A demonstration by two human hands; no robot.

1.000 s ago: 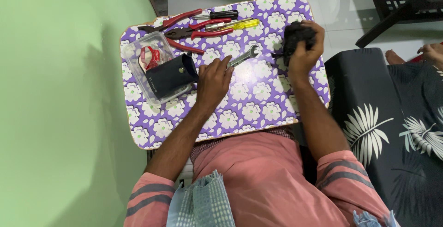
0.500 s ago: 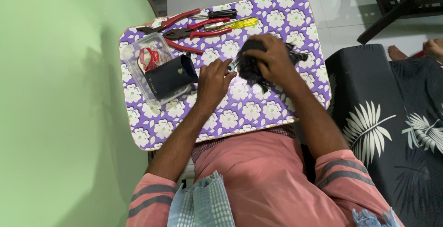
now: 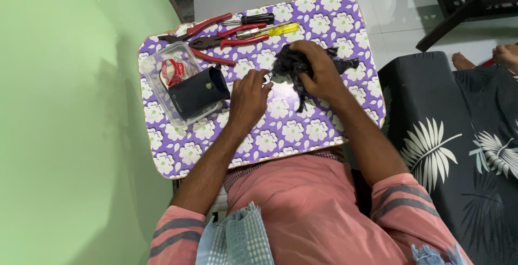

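My right hand [image 3: 319,72] grips a bundle of black rag [image 3: 288,66] and presses it down on the purple flowered table top [image 3: 280,135], near the middle. My left hand [image 3: 249,95] lies just left of it, fingertips against the rag's edge and pinching the end of a silver wrench [image 3: 267,76]. The rag hides most of the wrench. Loose black strands hang out below and to the right of my right hand.
Red-handled pliers [image 3: 216,43], a black-handled screwdriver [image 3: 253,19] and a yellow-handled one [image 3: 275,30] lie along the far edge. A clear plastic box [image 3: 162,90] with a black pouch [image 3: 197,93] on it stands at the left. A green wall is at the left, a dark leaf-print seat [image 3: 448,135] at the right.
My right hand has carried the black rag from the table's right edge leftward to the middle and over the wrench. My left hand has stayed almost in place.
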